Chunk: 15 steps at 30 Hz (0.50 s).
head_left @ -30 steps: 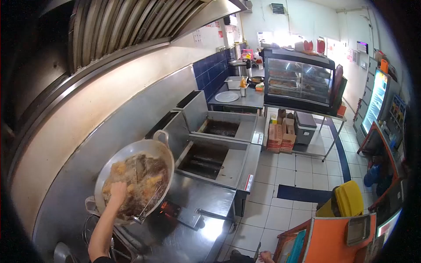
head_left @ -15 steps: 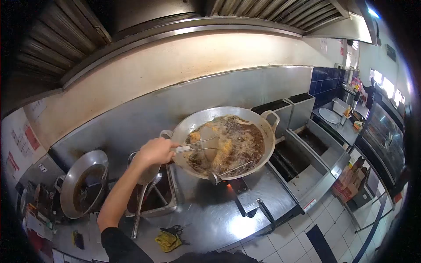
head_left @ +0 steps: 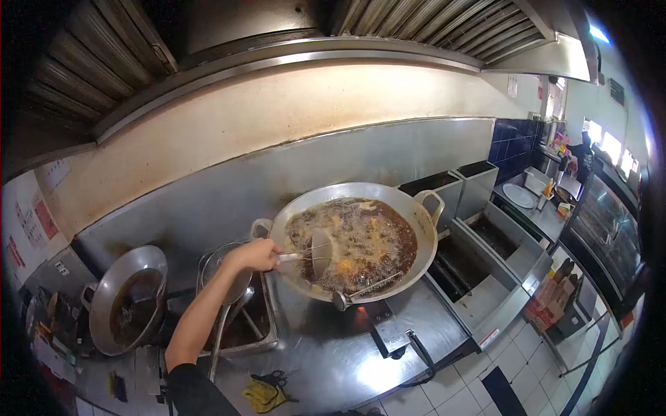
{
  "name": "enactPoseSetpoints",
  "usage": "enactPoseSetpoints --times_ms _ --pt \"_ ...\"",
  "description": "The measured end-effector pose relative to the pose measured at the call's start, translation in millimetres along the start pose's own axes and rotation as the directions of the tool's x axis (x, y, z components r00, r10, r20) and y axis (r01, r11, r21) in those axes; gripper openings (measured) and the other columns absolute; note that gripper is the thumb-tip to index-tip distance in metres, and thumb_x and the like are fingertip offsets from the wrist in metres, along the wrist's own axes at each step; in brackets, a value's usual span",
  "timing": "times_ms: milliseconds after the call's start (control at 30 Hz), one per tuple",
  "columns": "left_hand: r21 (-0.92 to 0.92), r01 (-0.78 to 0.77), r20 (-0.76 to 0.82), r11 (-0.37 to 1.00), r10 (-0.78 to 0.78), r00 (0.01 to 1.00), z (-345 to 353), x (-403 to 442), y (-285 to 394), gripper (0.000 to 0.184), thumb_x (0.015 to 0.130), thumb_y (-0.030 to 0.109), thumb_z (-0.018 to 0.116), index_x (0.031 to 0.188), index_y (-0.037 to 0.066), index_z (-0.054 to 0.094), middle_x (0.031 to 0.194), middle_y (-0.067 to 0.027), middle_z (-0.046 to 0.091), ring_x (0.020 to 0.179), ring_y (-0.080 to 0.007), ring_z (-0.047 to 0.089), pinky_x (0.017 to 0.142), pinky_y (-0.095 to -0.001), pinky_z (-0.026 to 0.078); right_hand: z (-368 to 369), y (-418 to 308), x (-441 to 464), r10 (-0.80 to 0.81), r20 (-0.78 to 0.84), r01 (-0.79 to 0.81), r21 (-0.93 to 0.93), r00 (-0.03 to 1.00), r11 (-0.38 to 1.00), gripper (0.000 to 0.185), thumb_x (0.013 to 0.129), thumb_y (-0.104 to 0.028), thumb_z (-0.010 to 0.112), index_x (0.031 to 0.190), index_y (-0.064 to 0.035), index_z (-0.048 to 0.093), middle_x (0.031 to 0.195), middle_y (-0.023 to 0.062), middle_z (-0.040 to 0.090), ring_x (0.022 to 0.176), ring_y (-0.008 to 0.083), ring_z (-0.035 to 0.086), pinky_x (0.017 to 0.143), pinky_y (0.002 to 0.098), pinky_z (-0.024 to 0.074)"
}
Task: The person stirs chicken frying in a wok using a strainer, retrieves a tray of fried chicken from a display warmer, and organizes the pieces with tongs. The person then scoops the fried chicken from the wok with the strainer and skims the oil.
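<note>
My left hand (head_left: 254, 255) is closed around the handle of a skimmer (head_left: 321, 256). The skimmer's round head dips into bubbling dark oil in a large metal wok (head_left: 352, 190), near its left side. Golden pieces of frying food (head_left: 346, 266) show among the foam; their kind is unclear. A dial thermometer (head_left: 340, 300) rests at the wok's front rim, its stem reaching over the oil. My right hand is out of view.
Left of my arm, a second wok (head_left: 144, 258) holds dark oil. A long-handled strainer (head_left: 236, 283) lies over a metal tray (head_left: 272, 326). Yellow gloves (head_left: 265, 394) and black scissors (head_left: 279, 376) lie at the counter's front. Metal fryer basins (head_left: 479, 295) stand to the right.
My left hand has lowered slightly in the view, and the skimmer's head has shifted left and turned more edge-on. Food beside the skimmer now sits lower in the foam. The camera view has tilted slightly.
</note>
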State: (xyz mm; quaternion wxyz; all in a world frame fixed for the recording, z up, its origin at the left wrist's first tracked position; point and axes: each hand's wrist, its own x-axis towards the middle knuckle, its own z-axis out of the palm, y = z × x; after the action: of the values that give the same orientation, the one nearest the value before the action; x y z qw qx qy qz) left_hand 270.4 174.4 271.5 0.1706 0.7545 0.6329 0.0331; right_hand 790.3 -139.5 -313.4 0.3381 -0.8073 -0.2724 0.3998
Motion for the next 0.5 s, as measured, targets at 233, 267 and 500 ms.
enactPoseSetpoints --times_ms 233,267,500 --pt "0.005 -0.221 -0.102 0.975 0.220 0.970 35 53 -19 0.042 0.079 0.014 0.061 0.121 0.009 0.060 0.092 -0.0226 0.067 0.084 -0.0302 0.067 0.077 -0.0397 0.050 -11 -81 -30 -0.317 -0.241 0.266 -0.220 0.917 0.939 0.014 0.081 -0.011 0.061 0.070 -0.0025 0.057 0.058 0.0098 0.054 0.055 0.0222 0.055 0.050 0.0367 0.0419" --pt "-0.055 -0.171 -0.074 0.984 0.167 0.983 37 60 -11 0.043 0.079 0.014 0.061 0.122 0.010 0.059 0.093 -0.0229 0.067 0.085 -0.0306 0.066 0.077 -0.0395 0.050 -11 -108 -34 -0.397 -0.263 0.340 -0.235 0.879 0.911 0.014 0.081 -0.011 0.061 0.070 -0.0024 0.057 0.058 0.0098 0.054 0.055 0.0222 0.055 0.050 0.0368 0.0418" --pt "0.204 -0.117 -0.227 0.972 0.163 0.960 52 89 39 0.041 0.076 0.013 0.061 0.117 0.012 0.062 0.088 -0.0208 0.066 0.086 -0.0327 0.065 0.075 -0.0405 0.052 1 -402 -123 -0.862 -0.186 0.875 0.223 0.471 0.430 0.014 0.081 -0.005 0.063 0.069 -0.0009 0.056 0.057 0.0074 0.054 0.051 0.0127 0.054 0.050 0.0277 0.0417"
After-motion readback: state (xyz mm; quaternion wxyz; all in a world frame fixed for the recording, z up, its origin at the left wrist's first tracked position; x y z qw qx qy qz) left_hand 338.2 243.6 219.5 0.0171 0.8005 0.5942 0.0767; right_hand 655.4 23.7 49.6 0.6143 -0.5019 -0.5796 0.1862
